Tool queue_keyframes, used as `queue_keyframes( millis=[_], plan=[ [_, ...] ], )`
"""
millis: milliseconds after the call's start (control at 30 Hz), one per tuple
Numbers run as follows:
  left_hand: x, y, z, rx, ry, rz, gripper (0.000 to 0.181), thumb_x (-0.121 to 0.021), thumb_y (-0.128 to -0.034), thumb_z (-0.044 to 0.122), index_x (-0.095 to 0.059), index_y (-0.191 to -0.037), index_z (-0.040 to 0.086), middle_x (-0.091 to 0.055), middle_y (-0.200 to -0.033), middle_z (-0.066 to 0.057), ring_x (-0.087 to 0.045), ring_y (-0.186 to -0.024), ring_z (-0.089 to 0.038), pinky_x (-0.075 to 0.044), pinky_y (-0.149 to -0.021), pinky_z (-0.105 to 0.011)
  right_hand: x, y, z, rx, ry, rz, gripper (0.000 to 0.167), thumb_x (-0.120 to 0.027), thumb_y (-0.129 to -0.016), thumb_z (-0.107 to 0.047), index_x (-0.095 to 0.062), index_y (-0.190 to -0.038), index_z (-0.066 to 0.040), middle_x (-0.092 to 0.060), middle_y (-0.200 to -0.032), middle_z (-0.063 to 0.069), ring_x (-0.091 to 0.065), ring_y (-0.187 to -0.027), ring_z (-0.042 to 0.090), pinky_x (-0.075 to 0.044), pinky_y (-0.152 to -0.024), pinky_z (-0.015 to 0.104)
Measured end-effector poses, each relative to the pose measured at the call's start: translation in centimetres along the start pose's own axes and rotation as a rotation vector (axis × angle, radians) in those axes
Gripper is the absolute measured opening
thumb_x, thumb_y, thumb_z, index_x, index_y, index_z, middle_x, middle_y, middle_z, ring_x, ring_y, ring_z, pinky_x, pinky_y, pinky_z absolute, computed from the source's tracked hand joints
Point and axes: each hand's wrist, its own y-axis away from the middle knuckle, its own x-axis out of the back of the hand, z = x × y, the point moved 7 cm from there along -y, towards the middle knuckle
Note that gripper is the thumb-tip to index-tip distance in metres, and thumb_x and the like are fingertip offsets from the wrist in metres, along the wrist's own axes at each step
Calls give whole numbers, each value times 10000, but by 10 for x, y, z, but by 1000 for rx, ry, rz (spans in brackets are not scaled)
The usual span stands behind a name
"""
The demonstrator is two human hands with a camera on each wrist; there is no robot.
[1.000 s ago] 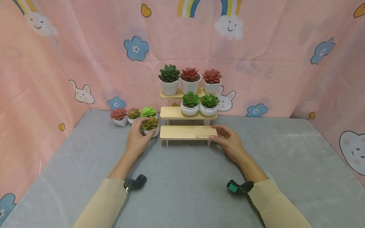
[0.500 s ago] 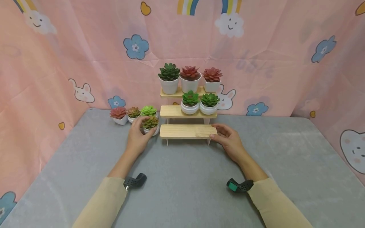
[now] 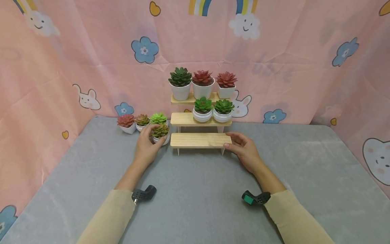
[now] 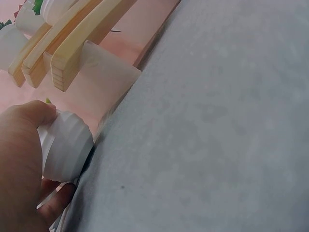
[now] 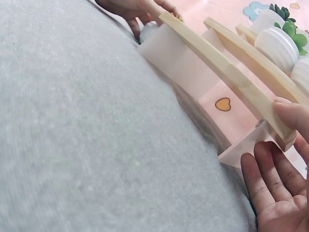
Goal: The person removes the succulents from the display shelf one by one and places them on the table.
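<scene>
My left hand (image 3: 147,144) has its thumb and fingers round the white pot (image 4: 67,145) of a yellow-green succulent (image 3: 160,130). That pot stands on the table, just left of a three-tier wooden display stand (image 3: 201,139). At the stand's right end, my right hand (image 3: 245,152) grips the lowest board, its thumb (image 5: 292,113) against the board and several fingers below by the pale support (image 5: 244,145). Two green succulents (image 3: 223,106) in ribbed white pots sit on the middle tier. On the top tier are a dark green succulent (image 3: 180,77) and two red ones (image 3: 226,80).
Behind my left hand, a bright green succulent (image 3: 158,118), a brownish one (image 3: 142,120) and a red one in a square pot (image 3: 126,120) stand on the grey-covered table (image 3: 195,203). A pink patterned cloth (image 3: 106,61) hangs behind the table.
</scene>
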Motion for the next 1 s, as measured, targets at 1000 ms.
queue_keyframes(
  millis=[1000],
  plan=[
    [0, 0, -1, 4, -3, 5, 446, -756, -905, 226, -601, -1308, 112, -541, -1385, -124, -560, -958, -238, -444, -738, -278, 1, -1, 1, 5, 13, 6, 525, -705, -946, -131, -509, -1412, 12, -543, -1423, 246, -613, -1074, 21, -532, -864, 128]
  ],
)
